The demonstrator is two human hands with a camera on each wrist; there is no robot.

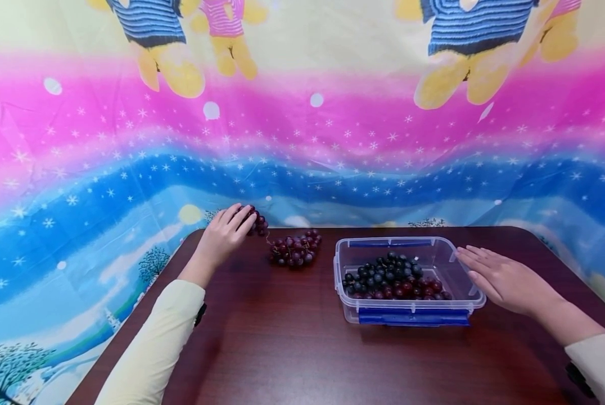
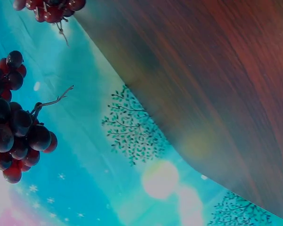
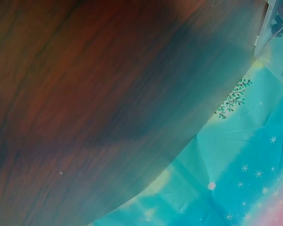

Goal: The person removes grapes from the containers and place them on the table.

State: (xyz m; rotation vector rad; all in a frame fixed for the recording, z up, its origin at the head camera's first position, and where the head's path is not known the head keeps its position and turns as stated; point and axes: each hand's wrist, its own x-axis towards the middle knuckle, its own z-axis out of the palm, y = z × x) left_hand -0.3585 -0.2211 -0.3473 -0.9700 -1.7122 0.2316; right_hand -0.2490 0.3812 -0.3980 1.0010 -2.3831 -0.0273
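At the table's back left, the left hand [image 1: 225,233] grips a bunch of dark red grapes [image 1: 259,224], its fingers over the bunch's left side. This bunch [image 2: 21,136] hangs at the left of the left wrist view, a bare stem sticking out. A second red bunch [image 1: 294,249] lies on the table just right of it. Black and red grapes [image 1: 388,273] lie inside a clear container [image 1: 414,304] with blue clips. Against the container's right rim rests the right hand [image 1: 510,281], its fingers straight; only the container's edge [image 3: 266,28] shows in the right wrist view.
A dark brown wooden table [image 1: 292,349] with rounded back corners carries everything. Behind and to the left hangs a colourful cloth [image 1: 282,129] with bears, snowflakes and trees, close to the table's back edge.
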